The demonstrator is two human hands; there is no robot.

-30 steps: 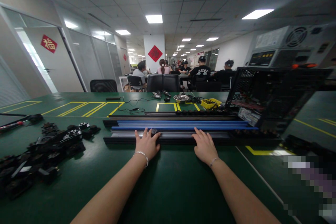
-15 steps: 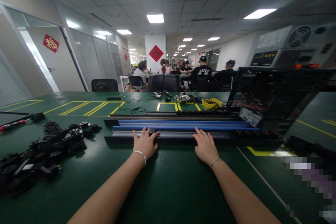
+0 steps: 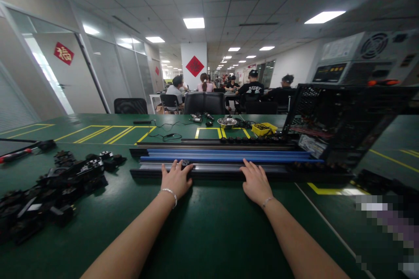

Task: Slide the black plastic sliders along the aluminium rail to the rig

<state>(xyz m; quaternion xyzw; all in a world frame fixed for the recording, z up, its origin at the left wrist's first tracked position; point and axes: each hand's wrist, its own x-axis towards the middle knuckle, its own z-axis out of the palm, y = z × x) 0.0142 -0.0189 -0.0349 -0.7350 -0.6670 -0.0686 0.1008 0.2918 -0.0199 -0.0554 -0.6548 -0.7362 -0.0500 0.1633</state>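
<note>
My left hand (image 3: 176, 179) lies with fingers spread over the near edge of a long black rail (image 3: 212, 176) with a grey inner channel (image 3: 216, 168). A small black part (image 3: 186, 162) sits in the channel against its fingertips; its kind is too small to tell. Farther right, my right hand (image 3: 256, 183) rests on the same rail, fingers stretched out and nothing in them. Just behind the channel runs a long blue strip (image 3: 225, 155), parallel to the rail.
A pile of black parts (image 3: 62, 187) lies at left near a red-handled screwdriver (image 3: 16, 155). An opened computer case (image 3: 340, 126) carries a power supply (image 3: 363, 59) at right. Behind the rails stand a metal bowl (image 3: 227, 122) and a yellow tray (image 3: 262, 129). People sit farther back.
My left hand has slid a little to the left along the rail, and the small black part has shifted left with it. My right hand has stayed in place.
</note>
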